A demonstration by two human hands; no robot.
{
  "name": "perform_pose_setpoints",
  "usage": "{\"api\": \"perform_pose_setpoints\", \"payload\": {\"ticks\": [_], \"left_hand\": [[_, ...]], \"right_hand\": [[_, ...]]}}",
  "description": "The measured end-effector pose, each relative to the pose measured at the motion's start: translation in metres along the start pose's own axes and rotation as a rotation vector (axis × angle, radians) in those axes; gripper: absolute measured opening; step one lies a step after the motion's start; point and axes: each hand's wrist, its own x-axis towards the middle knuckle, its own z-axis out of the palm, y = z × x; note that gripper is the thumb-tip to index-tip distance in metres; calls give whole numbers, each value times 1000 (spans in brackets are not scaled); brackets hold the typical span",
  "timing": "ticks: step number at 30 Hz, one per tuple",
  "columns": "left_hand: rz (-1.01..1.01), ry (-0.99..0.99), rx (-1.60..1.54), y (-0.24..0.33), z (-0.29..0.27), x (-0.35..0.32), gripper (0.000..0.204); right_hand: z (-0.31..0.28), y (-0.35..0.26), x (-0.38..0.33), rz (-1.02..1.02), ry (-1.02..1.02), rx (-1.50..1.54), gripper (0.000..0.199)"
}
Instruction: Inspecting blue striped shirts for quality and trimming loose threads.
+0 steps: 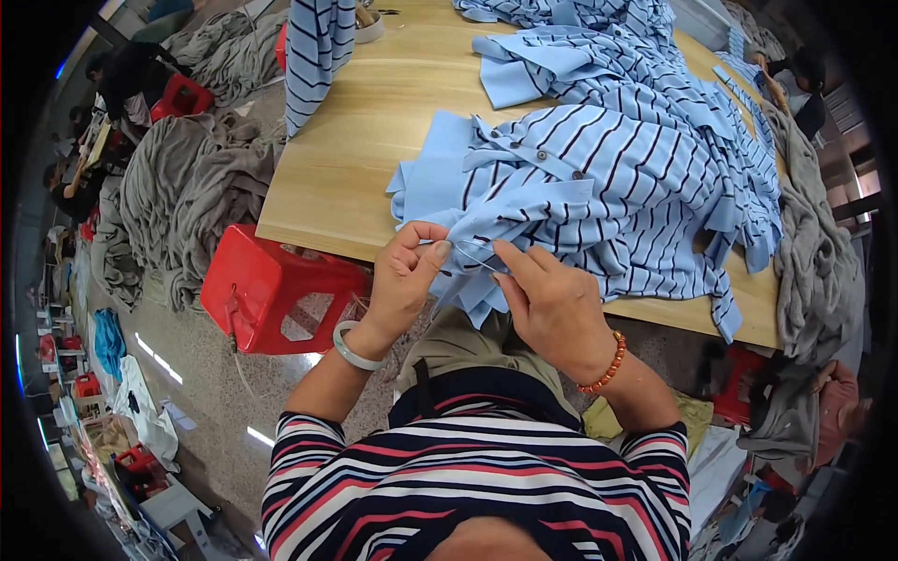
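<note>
Several light blue knit garments with dark stripes are heaped on the table; the nearest striped cardigan [599, 154] has dark buttons along its front band. Its edge hangs over the table's front rim, just under my hands. My left hand [409, 271], with a pale bangle at the wrist, pinches a thin pale thread [474, 254] between thumb and forefinger. That thread loops across to my right hand [558, 304], which wears an orange bead bracelet and is closed at its fingertips around the strand's other side. Whether a needle is there is too small to tell.
The wooden table [374, 150] has a striped piece [318, 56] hanging at its left edge and a small round container [370, 26] at the back. A red stool [271, 290] stands left. Grey fabric piles [187, 196] lie on the floor; other people [136, 79] sit beyond.
</note>
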Motion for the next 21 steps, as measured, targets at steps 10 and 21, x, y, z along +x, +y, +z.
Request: {"api": "perform_pose_setpoints", "payload": {"ticks": [10, 21], "left_hand": [[-81, 39, -17, -1, 3, -1, 14], [356, 207, 703, -19, 26, -25, 12]], "right_hand": [[5, -11, -1, -72, -101, -237, 37], [22, -17, -1, -42, -55, -233, 36]]}}
